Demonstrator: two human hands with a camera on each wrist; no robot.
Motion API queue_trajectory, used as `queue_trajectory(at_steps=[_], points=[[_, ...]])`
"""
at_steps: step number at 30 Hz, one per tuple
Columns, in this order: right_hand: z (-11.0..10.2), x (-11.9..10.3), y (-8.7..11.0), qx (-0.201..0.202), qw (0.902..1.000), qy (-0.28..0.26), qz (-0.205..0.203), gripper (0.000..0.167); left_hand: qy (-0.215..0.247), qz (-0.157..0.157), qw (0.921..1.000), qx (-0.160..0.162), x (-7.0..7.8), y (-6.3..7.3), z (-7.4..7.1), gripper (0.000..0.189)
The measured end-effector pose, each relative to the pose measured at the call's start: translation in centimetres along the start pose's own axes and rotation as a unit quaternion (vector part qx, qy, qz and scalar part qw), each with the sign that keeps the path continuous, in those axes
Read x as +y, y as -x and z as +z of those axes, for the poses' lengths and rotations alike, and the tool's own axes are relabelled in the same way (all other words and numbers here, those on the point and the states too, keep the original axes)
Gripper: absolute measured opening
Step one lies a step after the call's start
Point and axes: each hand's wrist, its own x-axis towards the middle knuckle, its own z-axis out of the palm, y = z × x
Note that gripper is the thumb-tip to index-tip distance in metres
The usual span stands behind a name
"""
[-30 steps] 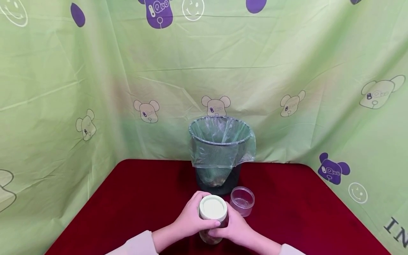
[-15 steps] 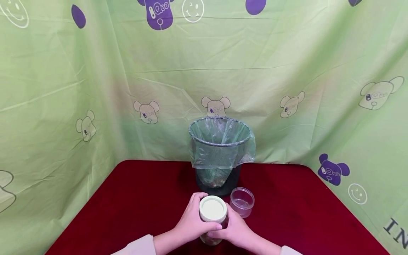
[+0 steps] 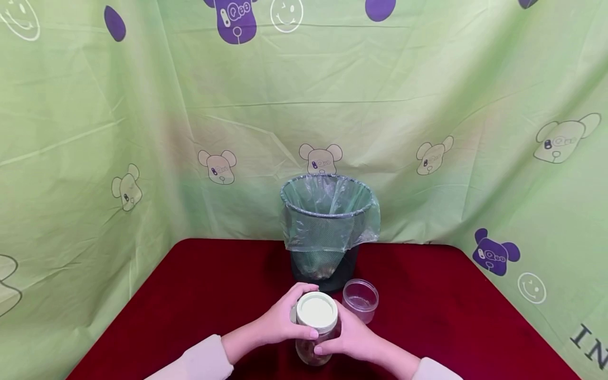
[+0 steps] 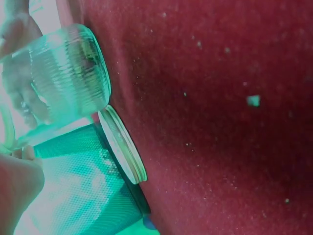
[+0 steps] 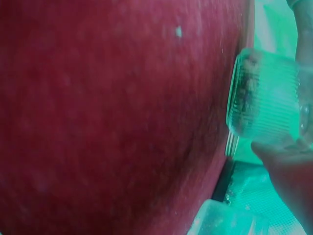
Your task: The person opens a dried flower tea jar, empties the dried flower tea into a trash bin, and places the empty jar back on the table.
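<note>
A clear ribbed jar (image 3: 311, 353) with a white lid (image 3: 317, 310) stands upright on the red cloth at the near middle. Dark bits lie in its bottom, seen through the wall of the jar (image 5: 264, 95) in the right wrist view. My left hand (image 3: 280, 322) curls round the lid from the left, thumb in front and fingertips behind. From the right, my right hand (image 3: 353, 338) grips the jar's body below the lid, its thumb across the front; its other fingers are mostly hidden in the head view.
Beyond the jar stands a mesh bin (image 3: 328, 232) lined with a clear bag. A clear round tub (image 3: 361, 301) sits just right of the right hand. Behind the jar, a flat round rimmed disc (image 4: 122, 144) lies on the cloth. Small pale specks dot the cloth.
My left hand has turned slightly clockwise at the lid: its thumb shifted left, its fingertips right. The thumbs, close together before, are now apart. The jar stays in place.
</note>
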Motion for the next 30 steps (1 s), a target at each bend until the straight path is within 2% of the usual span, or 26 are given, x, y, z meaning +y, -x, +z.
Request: queue_trajectory(at_steps=[4,9,15,18,19,30], points=[[-0.4,0.4,-0.2,-0.026,0.9995,-0.016,-0.004,0.08,-0.001,0.006,0.9997,-0.023,-0.2,-0.1,0.0,0.075],[-0.5,0.6,-0.3,-0.032,0.9992,-0.025,-0.003,0.079,-0.006,0.013,0.9999,-0.006,-0.6,-0.1,0.2,0.066],[-0.4,0.6,-0.2,-0.025,0.9993,-0.026,-0.003,0.08,-0.004,-0.024,0.9985,0.048,-0.4,0.1,0.9,0.065],[-0.3,0.6,-0.2,-0.023,0.9992,-0.033,-0.01,0.079,-0.018,-0.036,0.9961,0.079,-0.3,0.3,1.4,0.067],[-0.3,0.6,-0.2,-0.023,0.9991,-0.034,-0.011,0.079,-0.022,-0.039,0.9951,0.088,0.3,0.3,1.5,0.067],[-0.2,0.4,-0.2,-0.015,0.999,-0.031,-0.028,0.078,-0.067,-0.063,0.9786,0.184,0.3,0.7,3.6,0.073]])
